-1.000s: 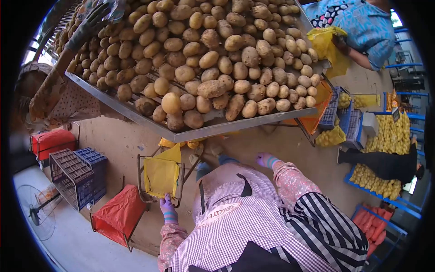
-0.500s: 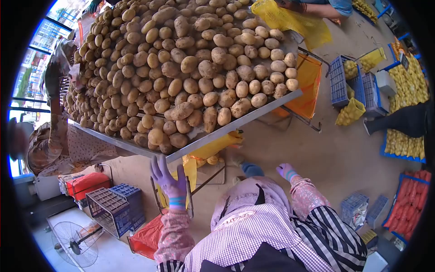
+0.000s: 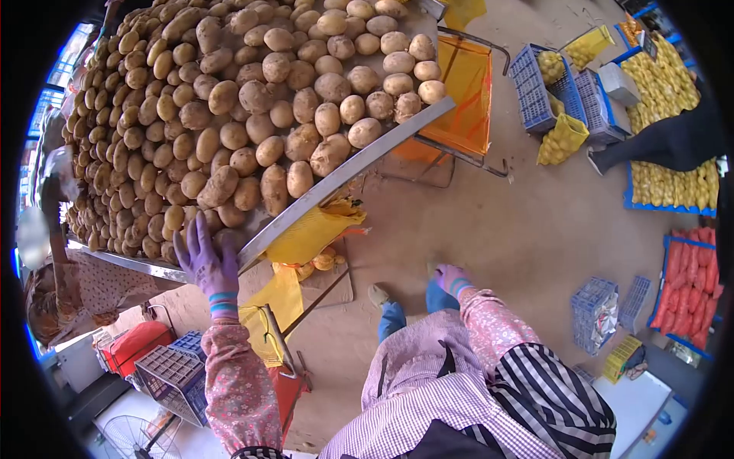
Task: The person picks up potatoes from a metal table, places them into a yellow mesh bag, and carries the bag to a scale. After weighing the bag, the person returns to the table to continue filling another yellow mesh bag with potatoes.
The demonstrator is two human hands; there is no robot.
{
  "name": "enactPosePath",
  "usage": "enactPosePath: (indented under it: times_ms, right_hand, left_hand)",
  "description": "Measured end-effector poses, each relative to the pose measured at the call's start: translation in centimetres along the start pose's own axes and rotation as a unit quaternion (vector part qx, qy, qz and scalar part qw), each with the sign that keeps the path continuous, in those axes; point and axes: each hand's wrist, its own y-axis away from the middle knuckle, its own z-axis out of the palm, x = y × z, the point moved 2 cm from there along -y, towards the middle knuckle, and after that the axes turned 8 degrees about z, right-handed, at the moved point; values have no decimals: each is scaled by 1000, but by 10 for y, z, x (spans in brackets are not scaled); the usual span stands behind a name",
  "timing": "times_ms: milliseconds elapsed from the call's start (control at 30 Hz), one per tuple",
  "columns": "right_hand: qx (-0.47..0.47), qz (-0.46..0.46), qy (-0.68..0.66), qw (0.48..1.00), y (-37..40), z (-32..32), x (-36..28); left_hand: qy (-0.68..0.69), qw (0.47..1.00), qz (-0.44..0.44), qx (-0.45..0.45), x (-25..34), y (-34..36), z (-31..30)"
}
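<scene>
Many brown potatoes [image 3: 256, 98] cover a metal-edged sorting table [image 3: 344, 172]. My left hand [image 3: 208, 264], in a purple glove, is at the table's near corner. Its fingers are spread and reach over the rim, with the fingertips overlapping the nearest potatoes; nothing shows in its grasp. Low in front of my body hangs my right hand [image 3: 453, 280], also gloved in purple, with its fingers loosely apart and no object visible in it. That hand is away from the table, over the floor near my legs.
A yellow mesh sack [image 3: 306, 229] hangs under the near edge, and an orange sack [image 3: 462, 96] on a metal frame at the right corner. Blue crates [image 3: 533, 88] stand on the floor. Red sacks [image 3: 688, 283] lie far right. A person's leg [image 3: 657, 141] and another person's patterned sleeve [image 3: 99, 287] show.
My view has shifted, so the table sits farther left. My left hand has moved from just outside the corner to over the rim at the potatoes. My right hand stays low.
</scene>
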Motion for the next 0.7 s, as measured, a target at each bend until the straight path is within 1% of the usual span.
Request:
enactPosePath:
  times_ms: [100,167,200,267,300,367,500,567,600,667,700]
  right_hand:
    - [-17,-24,29,999,-40,23,-21]
    - [-50,-109,13,993,-68,36,-42]
    - [-58,-118,17,991,-82,41,-49]
    - [-112,-152,22,982,-108,46,-59]
    - [-117,-159,26,980,-126,52,-65]
    - [-86,-118,52,988,-163,74,-64]
    - [-80,-138,57,986,-228,112,-72]
    - [-86,-147,61,983,-261,144,-77]
    - [-86,-162,65,981,-267,147,-86]
    - [-94,-177,42,979,-272,146,-110]
    - [-91,-196,40,976,-293,164,-119]
  left_hand:
    - [-9,1000,2,-13,2,-2,-1]
    - [-12,1000,5,-17,2,-3,0]
    - [-25,1000,13,-12,-1,-3,4]
    - [-27,999,44,-11,-3,-4,6]
    - [-47,997,64,-11,-2,-5,6]
    - [-51,996,68,-26,-4,-3,8]
    - [-56,996,62,-36,-5,1,9]
    - [-41,996,69,-37,-10,2,10]
    - [-52,994,81,-41,-16,6,11]
    - [-5,997,60,-42,-13,8,13]
    - [-22,998,54,-35,-14,9,10]
